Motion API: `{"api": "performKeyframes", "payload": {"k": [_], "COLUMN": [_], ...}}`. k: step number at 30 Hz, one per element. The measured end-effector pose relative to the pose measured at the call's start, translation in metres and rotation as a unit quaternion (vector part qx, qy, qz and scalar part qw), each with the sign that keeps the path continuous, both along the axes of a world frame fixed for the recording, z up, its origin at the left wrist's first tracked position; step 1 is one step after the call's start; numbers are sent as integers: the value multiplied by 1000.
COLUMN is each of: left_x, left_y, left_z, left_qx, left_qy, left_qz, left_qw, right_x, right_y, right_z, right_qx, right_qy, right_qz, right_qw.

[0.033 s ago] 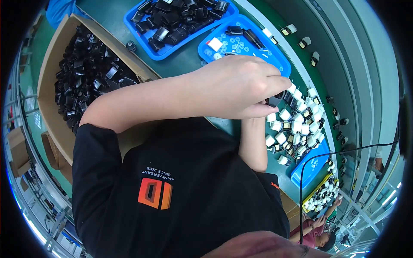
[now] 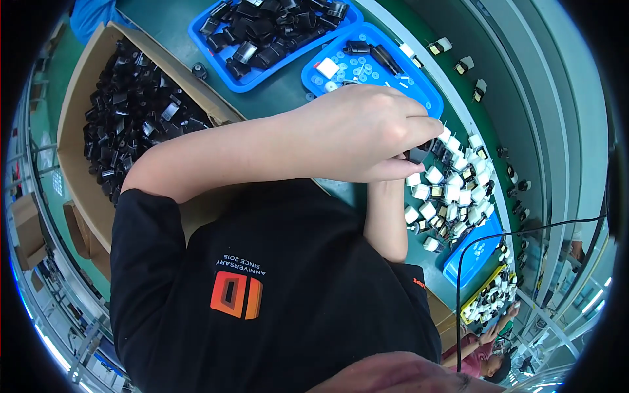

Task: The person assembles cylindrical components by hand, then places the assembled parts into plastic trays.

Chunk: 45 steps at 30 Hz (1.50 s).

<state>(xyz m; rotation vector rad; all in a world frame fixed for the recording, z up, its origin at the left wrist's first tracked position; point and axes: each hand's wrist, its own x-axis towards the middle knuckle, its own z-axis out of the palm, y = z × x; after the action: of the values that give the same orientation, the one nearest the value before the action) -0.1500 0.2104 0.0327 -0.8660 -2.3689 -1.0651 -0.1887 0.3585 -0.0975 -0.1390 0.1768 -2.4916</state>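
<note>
My left hand [image 2: 383, 134] reaches across from the left, its back toward me. Its thumb and fingers are closed on a small black plastic part [image 2: 418, 154], most of which the fingers cover. My right forearm [image 2: 385, 219] comes up on the right and passes behind the left hand, so the right hand is hidden and its grip does not show. Just right of the held part lies a heap of small white-and-black components [image 2: 452, 190]. Beyond the left hand is a blue tray [image 2: 429, 98] with translucent washers, black cylindrical parts and a white block.
A large cardboard box [image 2: 72, 131] of black parts stands on the left. Another blue tray [image 2: 242, 85] of black parts lies at the back. A blue tray [image 2: 452, 272] and a yellow tray [image 2: 468, 311] sit at lower right, near a co-worker [image 2: 475, 357]. A black cable [image 2: 524, 231] crosses the right side.
My arms and the held black part look unmoved. At lower right the co-worker's hands have shifted slightly.
</note>
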Motion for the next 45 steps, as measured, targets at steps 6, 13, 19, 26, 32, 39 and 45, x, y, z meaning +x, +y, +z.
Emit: {"api": "performKeyframes", "payload": {"k": [6,13,19,26,32,39,45], "left_x": [-4,-13,-12,-11,-16,-16,-12], "left_y": [-7,-16,-12,-8,-19,-11,-14], "left_z": [7,-14,-16,-38,-38,-28,-34], "left_qx": [12,-18,0,90,82,82,70], "left_qy": [-50,90,-4,-251,-159,-155,-205], "left_qz": [-36,-29,79,-57,-17,15,-20], "left_qw": [998,995,997,962,984,984,976], "right_x": [6,6,12,24,24,25,31], "right_y": [3,29,24,1,-3,3,-3], "right_z": [29,50,70,42,64,63,53], "right_qx": [52,422,261,202,191,126,115], "right_qy": [103,337,223,187,164,121,124], "right_qz": [-79,-186,-126,-212,-136,-118,-162], "right_qw": [990,820,931,938,958,978,972]}}
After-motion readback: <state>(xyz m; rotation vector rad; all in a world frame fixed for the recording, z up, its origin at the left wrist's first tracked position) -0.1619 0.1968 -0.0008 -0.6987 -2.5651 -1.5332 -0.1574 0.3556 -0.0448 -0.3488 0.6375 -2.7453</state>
